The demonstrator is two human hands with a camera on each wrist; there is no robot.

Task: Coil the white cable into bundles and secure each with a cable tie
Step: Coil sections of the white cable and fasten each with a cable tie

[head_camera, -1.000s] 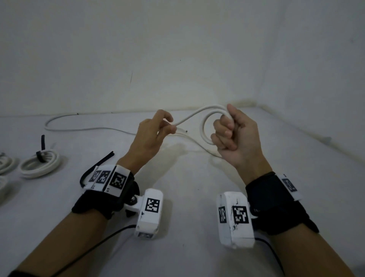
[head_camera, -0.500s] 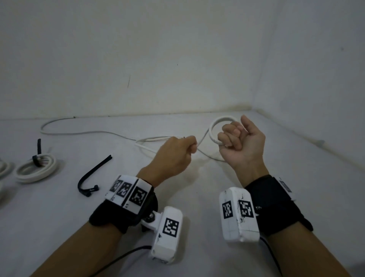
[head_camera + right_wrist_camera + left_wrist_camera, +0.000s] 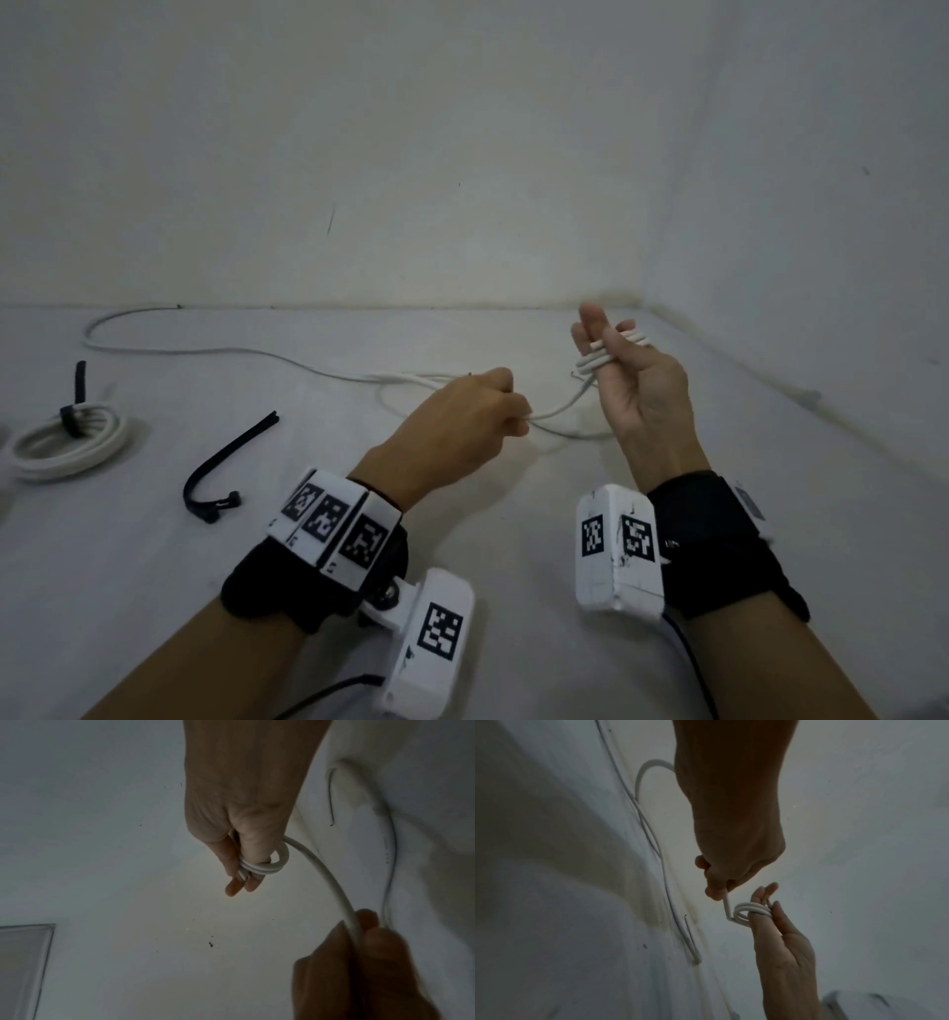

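The white cable runs taut between my hands. My left hand grips it in a fist at the centre, knuckles up. My right hand is raised to its right, palm towards me. It pinches a small coil of about two loops between thumb and fingers. The left wrist view shows the coil round the right thumb and the cable leaving my left hand. In the right wrist view the coil sits at my right hand's fingertips. The rest of the cable trails left across the floor.
A loose black cable tie lies on the floor left of my left wrist. Further left rests a finished white bundle with a black tie round it. Walls close the floor at the back and right.
My left hand dropped from its raised position and moved right along the cable. The wide loop in my right hand has tightened into a small coil, and its fingers have straightened.
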